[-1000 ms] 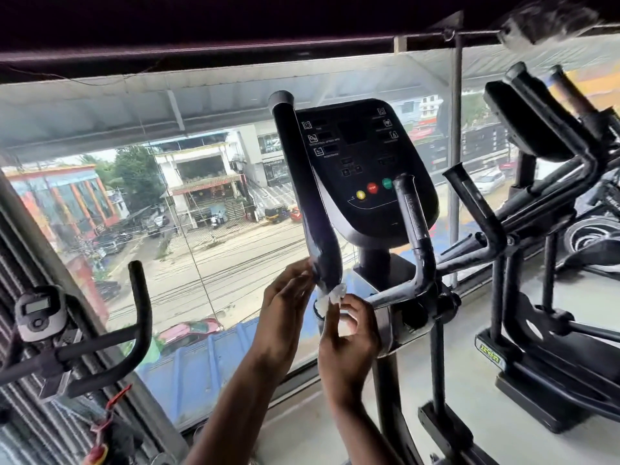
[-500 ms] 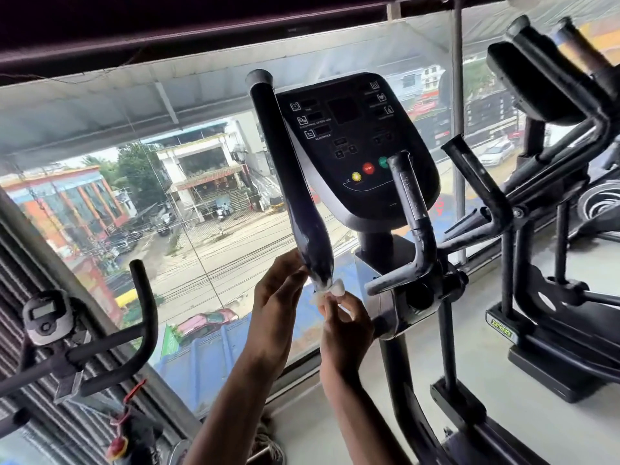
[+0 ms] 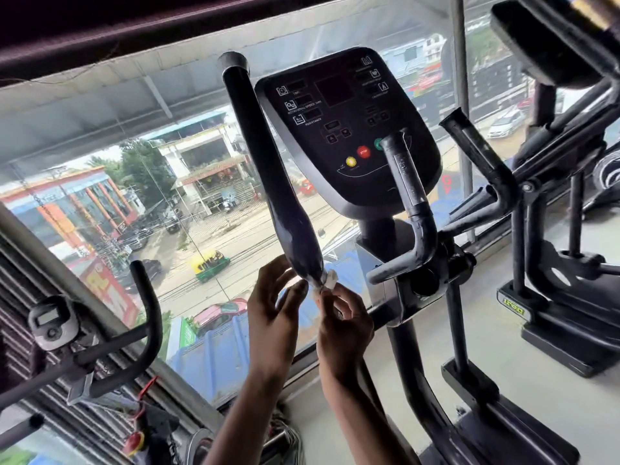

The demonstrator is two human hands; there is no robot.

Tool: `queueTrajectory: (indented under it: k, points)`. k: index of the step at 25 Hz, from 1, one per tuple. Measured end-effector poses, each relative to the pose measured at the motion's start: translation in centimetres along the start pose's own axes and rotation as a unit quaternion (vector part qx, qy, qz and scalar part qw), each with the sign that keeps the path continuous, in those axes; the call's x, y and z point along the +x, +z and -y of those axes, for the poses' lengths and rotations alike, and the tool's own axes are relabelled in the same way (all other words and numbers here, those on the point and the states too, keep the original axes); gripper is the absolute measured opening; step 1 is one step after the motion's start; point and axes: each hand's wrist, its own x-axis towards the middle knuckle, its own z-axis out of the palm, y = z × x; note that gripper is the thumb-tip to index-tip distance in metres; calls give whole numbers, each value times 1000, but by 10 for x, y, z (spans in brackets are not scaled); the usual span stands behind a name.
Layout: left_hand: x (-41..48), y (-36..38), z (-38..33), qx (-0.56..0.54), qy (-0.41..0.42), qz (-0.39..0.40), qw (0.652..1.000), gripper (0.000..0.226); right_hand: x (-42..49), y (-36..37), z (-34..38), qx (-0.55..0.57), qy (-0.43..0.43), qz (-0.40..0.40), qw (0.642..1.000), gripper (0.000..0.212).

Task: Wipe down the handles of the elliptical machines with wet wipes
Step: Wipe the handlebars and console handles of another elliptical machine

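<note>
Black steel and plastic form the elliptical machine [image 3: 379, 236] rising just beyond the hands. Through the window behind it, a yellow-green auto-rickshaw [image 3: 208, 263] sits left of the hands, further along the street than half a second ago. The console [image 3: 349, 129] stands above and to the right of the hands. The long handle [image 3: 268, 169] slants down to meet them, as before. The left hand [image 3: 273, 313] is spread, fingers fairly straight, with their tips at the handle's lower end. The right hand [image 3: 345, 322], just beside it, stays put. It pinches the white wet wipe [image 3: 330, 278] against the bottom of the grip, where the wipe was earlier.
</note>
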Motion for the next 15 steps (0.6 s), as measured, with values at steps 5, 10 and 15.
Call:
queueTrajectory:
  k: [5, 10, 15]
  points:
    - [-2, 7, 6, 60, 21, 3, 998, 32, 36, 5, -38, -159, 25, 6, 987, 15]
    - [-5, 17, 9, 95, 34, -12, 995, 31, 43, -3, -50, -170, -1, 31, 985, 9]
    - [-6, 24, 9, 111, 40, -36, 992, 28, 58, -3, -62, -229, 4, 51, 972, 19]
